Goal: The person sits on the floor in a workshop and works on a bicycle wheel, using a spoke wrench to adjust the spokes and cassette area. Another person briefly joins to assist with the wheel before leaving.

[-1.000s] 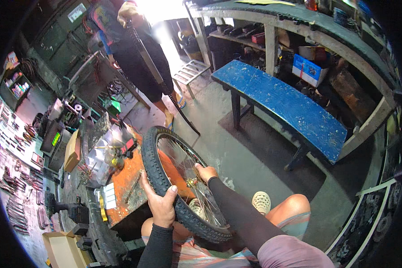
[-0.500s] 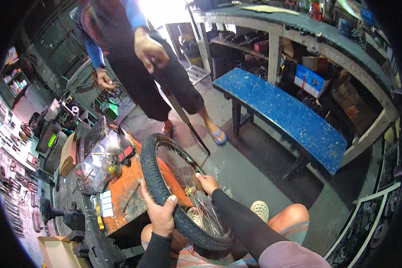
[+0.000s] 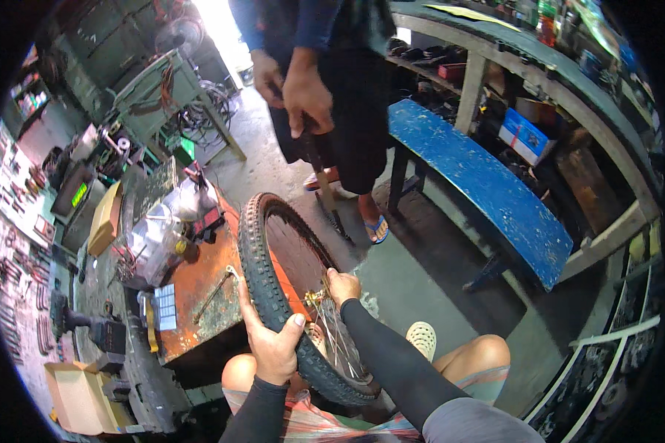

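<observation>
A bicycle wheel (image 3: 267, 292) with a knobby black tyre stands tilted in front of me, above my lap. My left hand (image 3: 275, 347) clasps the near left side of its tyre, thumb on the tread and forefinger stretched along the sidewall. Beside the gold-coloured hub (image 3: 314, 297), my right hand (image 3: 344, 286) is closed on the wheel's middle; the exact part under its fingers is hidden. A wrench (image 3: 216, 294) lies on the orange, paint-worn bench (image 3: 188, 336), its ring end close to my left forefinger.
Another person (image 3: 332, 111) stands beyond the wheel, holding a long dark bar (image 3: 324, 177) downward. A blue bench (image 3: 480, 192) is at the right, before a workbench with shelves. Clear plastic containers (image 3: 159, 229), an open cardboard box (image 3: 81, 399) and wall tools are at the left.
The other person has shifted right in view, the bar now more upright and both hands close together near its top. My view has turned slightly left; both my hands keep their hold on the wheel.
</observation>
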### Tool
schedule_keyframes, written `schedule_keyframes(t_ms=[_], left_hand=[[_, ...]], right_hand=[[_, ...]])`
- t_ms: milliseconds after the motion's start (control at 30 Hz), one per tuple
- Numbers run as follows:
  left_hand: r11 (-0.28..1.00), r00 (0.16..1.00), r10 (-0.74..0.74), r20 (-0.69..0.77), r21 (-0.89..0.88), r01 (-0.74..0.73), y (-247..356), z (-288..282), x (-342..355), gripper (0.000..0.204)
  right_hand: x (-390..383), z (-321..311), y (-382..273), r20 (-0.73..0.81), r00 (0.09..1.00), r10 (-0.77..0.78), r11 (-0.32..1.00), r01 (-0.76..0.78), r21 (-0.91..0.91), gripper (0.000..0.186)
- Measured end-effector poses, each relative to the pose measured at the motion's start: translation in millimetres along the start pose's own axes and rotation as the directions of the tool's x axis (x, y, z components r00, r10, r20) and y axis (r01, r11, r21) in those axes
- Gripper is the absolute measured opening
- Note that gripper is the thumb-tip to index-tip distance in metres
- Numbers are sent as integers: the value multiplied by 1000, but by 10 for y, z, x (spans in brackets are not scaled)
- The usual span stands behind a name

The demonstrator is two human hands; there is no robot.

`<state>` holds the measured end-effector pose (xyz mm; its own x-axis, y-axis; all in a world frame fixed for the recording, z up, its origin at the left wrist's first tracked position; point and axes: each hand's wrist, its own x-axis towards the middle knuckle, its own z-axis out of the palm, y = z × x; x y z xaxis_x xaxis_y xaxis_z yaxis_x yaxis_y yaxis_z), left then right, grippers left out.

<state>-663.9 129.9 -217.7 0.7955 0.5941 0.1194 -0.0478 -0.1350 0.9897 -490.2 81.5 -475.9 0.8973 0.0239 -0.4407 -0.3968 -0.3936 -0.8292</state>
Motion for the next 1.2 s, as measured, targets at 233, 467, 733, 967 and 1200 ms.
schedule_keyframes(t_ms=[233,467,733,967,1200], left_hand=[[998,999,35,-2,-60,-35,-25,-9,92,117],[981,987,-145,67,-121,152,194,54,178,116],[978,992,105,64,173,-115,16,52,33,118],[992,990,87,114,82,-97,47,197,-93,119],[993,991,24,133,-114,-9,39,85,67,121]], right_hand=[[-58,12,-29,-31,999,-6,979,12,201,47],[188,113,325,53,972,-228,851,173,496,41],[241,-44,342,70,972,-223,803,143,578,56],[477,83,512,-16,986,167,934,-153,323,74],[340,84,742,-32,934,-356,756,307,578,36]])
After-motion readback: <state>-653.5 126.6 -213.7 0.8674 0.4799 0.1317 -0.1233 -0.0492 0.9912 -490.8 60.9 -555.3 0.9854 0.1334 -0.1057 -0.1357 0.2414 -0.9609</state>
